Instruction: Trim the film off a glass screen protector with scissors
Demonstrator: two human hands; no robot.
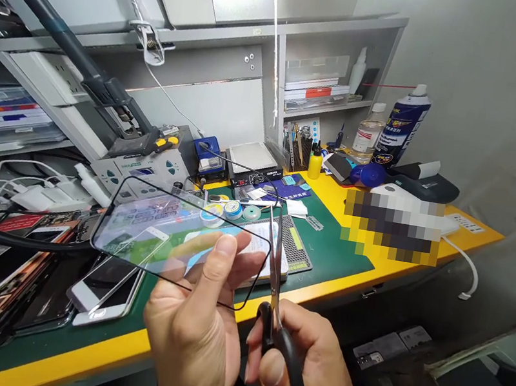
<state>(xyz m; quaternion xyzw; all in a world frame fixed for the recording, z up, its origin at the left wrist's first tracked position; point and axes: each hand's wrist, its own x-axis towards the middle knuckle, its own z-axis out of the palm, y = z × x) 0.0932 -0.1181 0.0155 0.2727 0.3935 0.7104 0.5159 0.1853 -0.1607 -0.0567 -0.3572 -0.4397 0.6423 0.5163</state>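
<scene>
The left hand (197,327) pinches the glass (177,239) at its eleven o'clock; the right hand (319,366) grips scissors (276,290) at the glass's three-o'clock end. Likely light, stiff and brittle, it's best held by its edges.

Cool white light is strongest at the top centre, glaring off the pale panel (248,7), and sinks into deep shadow at the lower right; the clear sheet (172,239) carries faint reflections, the grey wall (494,93) looks soft, and coarse pixel blocks (392,227) mask a patch right of centre
</scene>
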